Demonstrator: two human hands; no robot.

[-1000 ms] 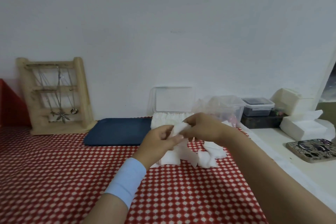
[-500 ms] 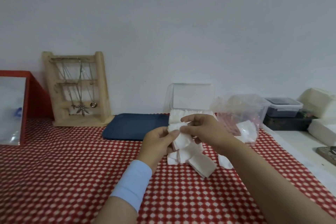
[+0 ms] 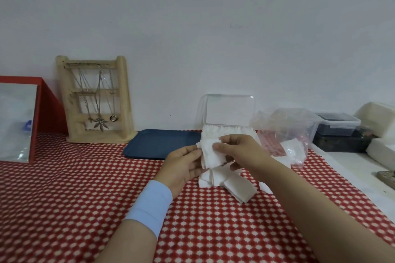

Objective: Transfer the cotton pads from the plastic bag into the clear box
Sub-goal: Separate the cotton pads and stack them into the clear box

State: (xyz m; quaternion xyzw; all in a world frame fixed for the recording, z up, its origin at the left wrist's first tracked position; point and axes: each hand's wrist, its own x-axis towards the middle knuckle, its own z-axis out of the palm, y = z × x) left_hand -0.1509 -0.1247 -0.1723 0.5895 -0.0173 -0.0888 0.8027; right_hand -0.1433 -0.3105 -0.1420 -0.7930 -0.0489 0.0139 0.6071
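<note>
Both hands hold a small stack of white square cotton pads just above the checked cloth. My left hand grips the stack's left edge; my right hand pinches its top and right side. Under the hands lie more loose cotton pads in an untidy pile. Behind them stands the clear box with its lid raised, white pads filling its base. To the right sits the crumpled clear plastic bag, a few pads still inside.
A blue tray lies left of the box. A wooden jewellery stand leans at the wall; a red-framed mirror is far left. Lidded plastic containers and white foam blocks crowd the right.
The view has swung slightly left. Both hands keep the pad stack and have squared it a little, with the right fingers shifted onto its top.
</note>
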